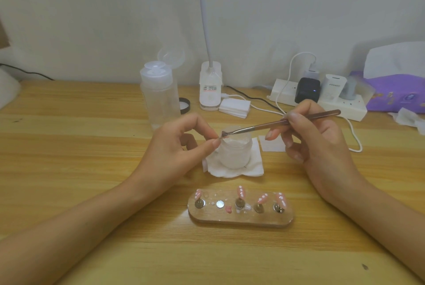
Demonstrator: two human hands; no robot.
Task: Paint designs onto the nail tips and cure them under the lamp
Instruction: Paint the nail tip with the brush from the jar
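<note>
My left hand point(181, 144) pinches a small nail tip point(220, 139) between thumb and forefinger, just over a frosted glass jar point(235, 153). My right hand point(308, 133) grips a thin brush point(282, 122) whose tip touches the pinched nail tip. Near the table's front lies a wooden holder point(240, 215) with several pink nail tips bearing white dots, such as the upright one point(241, 192); one metal stand point(220, 204) on it is bare. The gooseneck lamp point(210, 87) stands at the back by the wall.
A clear pump bottle point(159, 96) with its lid flipped open stands back left. A stack of white wipes point(234, 106) lies by the lamp, a power strip point(322, 98) with chargers and cables at back right, and a purple packet point(395, 94) beyond. A tissue point(234, 167) lies under the jar.
</note>
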